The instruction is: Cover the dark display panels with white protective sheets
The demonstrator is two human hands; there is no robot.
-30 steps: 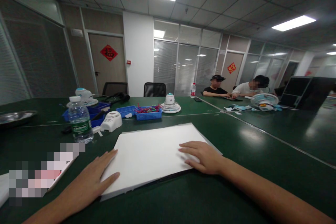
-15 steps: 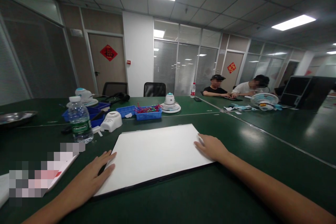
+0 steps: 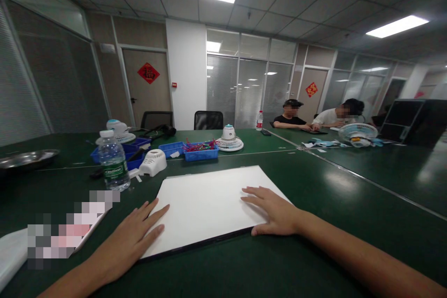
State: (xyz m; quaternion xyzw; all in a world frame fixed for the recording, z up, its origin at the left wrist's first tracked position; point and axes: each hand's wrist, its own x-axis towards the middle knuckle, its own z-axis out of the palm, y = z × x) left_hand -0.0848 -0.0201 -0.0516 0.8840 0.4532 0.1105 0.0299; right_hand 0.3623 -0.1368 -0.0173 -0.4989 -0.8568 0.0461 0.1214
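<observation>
A flat white rectangular board or sheet with a dark edge lies on the green table in front of me. My left hand rests over its left edge, fingers apart and pointing onto the white surface. Across its right part lies my right hand, fingers spread, the thumb at the near edge. Neither hand grips anything.
A water bottle and a white plastic housing stand beyond at left. Blue trays, one with red wires, and a small fan sit further back. A metal dish is far left. Two people sit at back right.
My right hand has moved left and nearer, from the board's right edge onto its surface, fingers now spread. My left hand has shifted slightly right. The view has turned a little.
</observation>
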